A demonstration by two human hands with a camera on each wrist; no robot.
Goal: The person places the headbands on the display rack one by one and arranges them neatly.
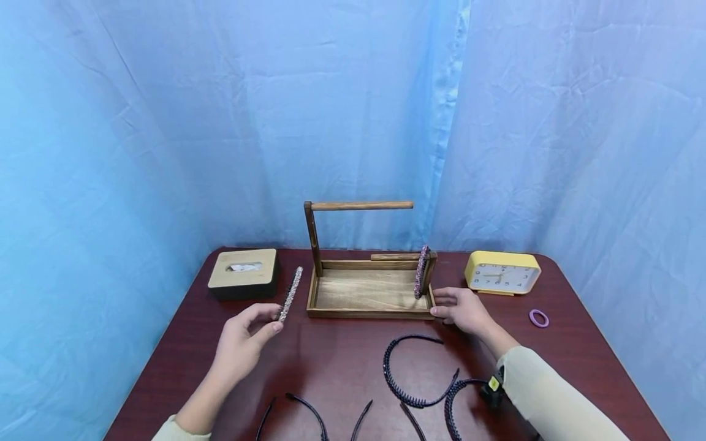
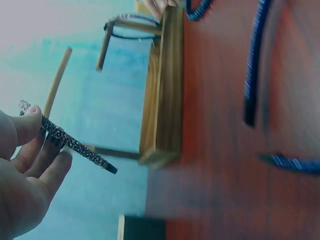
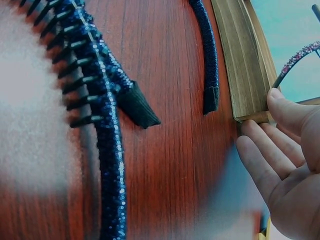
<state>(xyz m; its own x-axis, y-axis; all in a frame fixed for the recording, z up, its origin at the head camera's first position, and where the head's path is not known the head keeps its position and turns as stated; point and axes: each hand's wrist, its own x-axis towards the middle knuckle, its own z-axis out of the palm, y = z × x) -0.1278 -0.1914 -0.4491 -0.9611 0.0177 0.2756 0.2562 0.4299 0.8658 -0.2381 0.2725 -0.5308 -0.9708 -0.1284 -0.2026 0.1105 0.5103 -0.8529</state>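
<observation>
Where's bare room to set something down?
Free: wooden rack's tray, left of the hung pink headband; table nearer than the purple ring; table between tissue box and left hand. Crowded: front middle, dark headbands.

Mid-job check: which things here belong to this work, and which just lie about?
Likely in the job:
silvery headband, in the left hand
wooden rack, right hand at its end
pink headband on the rack
dark headbands

Apparently just lying about:
tissue box
yellow clock
purple ring

Pretty simple getup: pale cream fabric left sleeve (image 1: 179, 431), matching pale cream fabric right sleeve (image 1: 551, 389), plus a small boxy black gadget (image 1: 488, 397) at the right cuff with a bright yellow squarish patch (image 1: 493, 384).
</observation>
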